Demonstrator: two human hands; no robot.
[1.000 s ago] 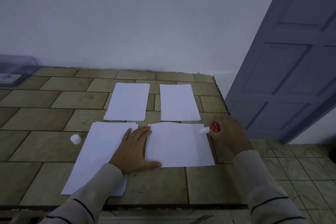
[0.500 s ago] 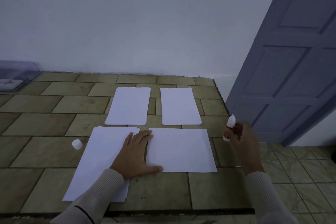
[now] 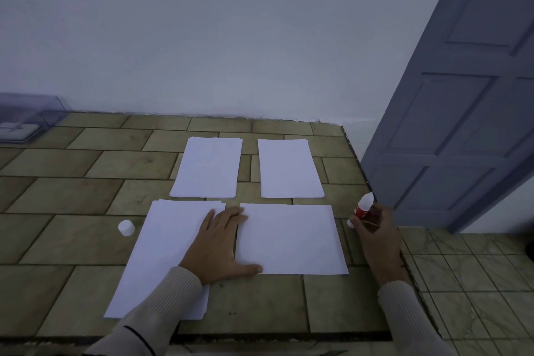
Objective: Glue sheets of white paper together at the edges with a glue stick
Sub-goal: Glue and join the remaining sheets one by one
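Observation:
A single white sheet (image 3: 291,240) lies in front of me on the tiled counter (image 3: 72,193). To its left is a stack of white paper (image 3: 164,251). My left hand (image 3: 219,246) lies flat, fingers straight, across the gap between the stack and the sheet, its thumb along the sheet's near edge. My right hand (image 3: 375,234) grips a red and white glue stick (image 3: 362,208) upright, tip up, just off the sheet's right edge. The glue stick's white cap (image 3: 126,227) stands on the counter left of the stack.
Two more paper stacks lie farther back, one to the left (image 3: 208,167) and one to the right (image 3: 289,167). A clear plastic box (image 3: 26,118) sits at the far left by the wall. A grey-blue door (image 3: 462,95) stands right of the counter's edge, with tiled floor below.
My right hand lifted the glue stick off the sheet's upper right corner, turned it tip up and drew back to the right. My left hand stayed flat on the papers.

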